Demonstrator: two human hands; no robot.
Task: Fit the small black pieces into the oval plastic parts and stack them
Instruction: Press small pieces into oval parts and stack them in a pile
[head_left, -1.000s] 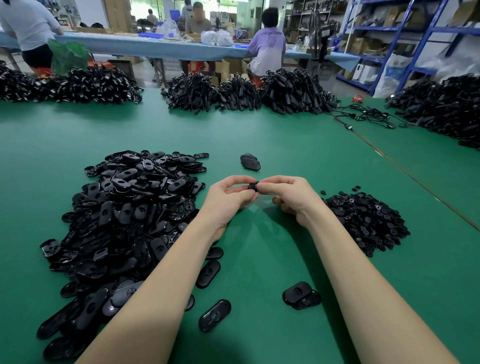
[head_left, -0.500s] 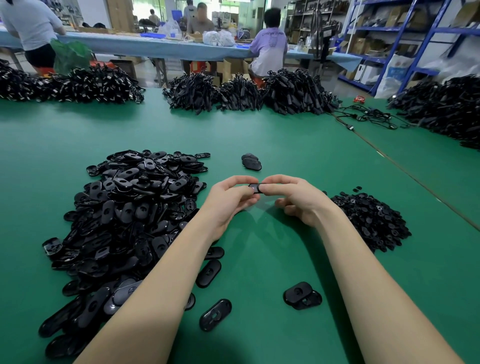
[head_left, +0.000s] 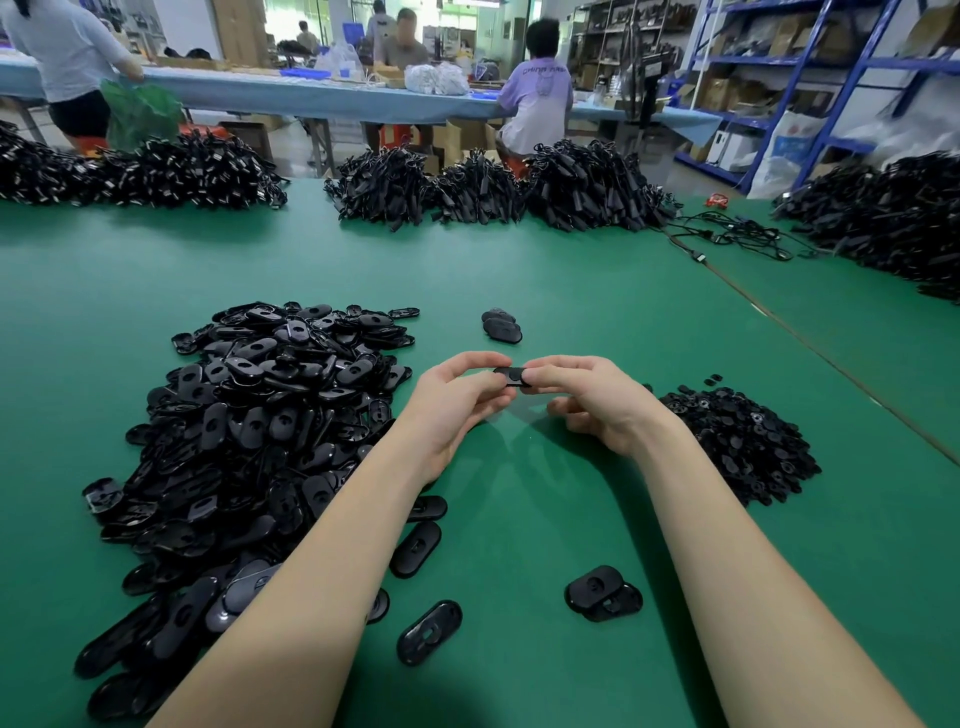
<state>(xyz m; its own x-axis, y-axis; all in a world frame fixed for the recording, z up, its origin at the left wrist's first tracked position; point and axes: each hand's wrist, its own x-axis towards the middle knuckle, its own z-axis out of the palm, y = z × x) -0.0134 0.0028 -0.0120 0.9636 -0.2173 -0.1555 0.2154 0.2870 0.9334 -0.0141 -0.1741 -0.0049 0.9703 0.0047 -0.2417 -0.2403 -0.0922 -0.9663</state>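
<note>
green table (head_left: 519, 270) underneath all. to the left, big heap of oval plastic parts (head_left: 249, 415); to the right, smaller heap of small black pieces (head_left: 743, 441). between the heaps, left hand (head_left: 457, 400) and right hand (head_left: 597, 400) raised above the table, fingertips of both pinching one oval part (head_left: 511, 376) from either end. just beyond, short stack of ovals (head_left: 501, 325); nearer, a pair of overlapping ovals (head_left: 602, 595).
</note>
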